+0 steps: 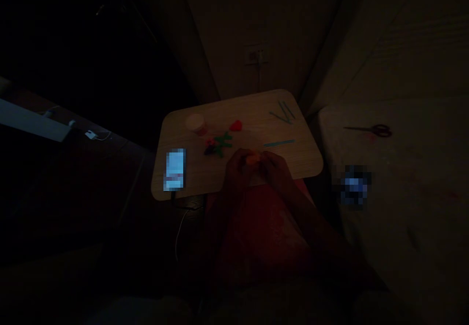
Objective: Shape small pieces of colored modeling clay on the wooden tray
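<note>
In dim light, an orange lump (252, 159), perhaps modelling clay, sits between my two hands over the front of a small wooden table. My left hand (237, 165) is curled against its left side. The fingers of my right hand (271, 163) close on it from the right. Just beyond my left hand lie green shaped pieces (223, 141), with small pink and dark bits (209, 146) beside them. A red piece (236, 125) rests farther back. A teal strip (279, 143) lies beyond my right hand.
The table (249, 102) also carries a round tub (196, 123), a lit phone (175, 169) and thin teal sticks (283, 112). Scissors (370, 129) and a blurred glowing device (353, 187) lie on the pale surface at right. A wall socket (256, 54) is behind.
</note>
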The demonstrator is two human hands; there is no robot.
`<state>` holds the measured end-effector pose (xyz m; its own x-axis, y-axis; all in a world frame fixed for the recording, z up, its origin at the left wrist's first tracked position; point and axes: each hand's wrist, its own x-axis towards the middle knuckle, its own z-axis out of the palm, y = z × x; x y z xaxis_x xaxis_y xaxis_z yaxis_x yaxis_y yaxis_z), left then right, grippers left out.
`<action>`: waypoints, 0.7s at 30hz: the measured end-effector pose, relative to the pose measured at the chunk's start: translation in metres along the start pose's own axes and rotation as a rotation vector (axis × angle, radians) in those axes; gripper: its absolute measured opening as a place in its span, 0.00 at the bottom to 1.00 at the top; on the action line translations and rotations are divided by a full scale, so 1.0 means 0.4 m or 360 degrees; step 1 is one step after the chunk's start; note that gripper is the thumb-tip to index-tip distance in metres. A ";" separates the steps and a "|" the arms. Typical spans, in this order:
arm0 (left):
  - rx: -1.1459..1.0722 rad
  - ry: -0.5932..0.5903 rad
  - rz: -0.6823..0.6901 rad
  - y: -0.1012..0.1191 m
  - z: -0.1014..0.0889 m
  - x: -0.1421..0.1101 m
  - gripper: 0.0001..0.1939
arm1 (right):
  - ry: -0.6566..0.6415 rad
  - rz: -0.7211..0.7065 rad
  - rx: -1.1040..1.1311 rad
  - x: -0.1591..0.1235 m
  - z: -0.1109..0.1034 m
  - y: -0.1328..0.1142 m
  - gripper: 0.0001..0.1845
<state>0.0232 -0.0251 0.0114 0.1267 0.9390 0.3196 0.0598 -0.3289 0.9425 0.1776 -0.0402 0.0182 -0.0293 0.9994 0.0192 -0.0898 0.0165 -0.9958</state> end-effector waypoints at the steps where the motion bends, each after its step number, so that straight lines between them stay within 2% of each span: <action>1: 0.0092 -0.0055 0.0038 -0.002 -0.003 0.000 0.19 | -0.0013 0.0011 0.0002 0.000 -0.001 0.006 0.27; 6: 0.0386 -0.0196 0.0168 -0.011 -0.020 0.003 0.16 | -0.0105 -0.0042 -0.0155 0.000 -0.010 0.014 0.28; 13: 0.0266 -0.0265 -0.0094 -0.012 -0.025 -0.006 0.21 | -0.0219 -0.0259 -0.0394 0.007 -0.028 0.003 0.20; 18: 0.0322 -0.0377 -0.0034 0.004 -0.026 -0.002 0.25 | -0.0247 -0.0264 -0.0422 0.016 -0.033 0.013 0.20; 21: 0.0448 -0.0421 -0.0032 0.008 -0.029 0.001 0.20 | -0.0181 -0.0310 -0.0448 0.019 -0.029 0.015 0.18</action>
<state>0.0120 -0.0245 0.0158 0.3719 0.8992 0.2306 0.3296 -0.3601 0.8728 0.1885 -0.0320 0.0113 -0.1507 0.9671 0.2052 0.1724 0.2301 -0.9578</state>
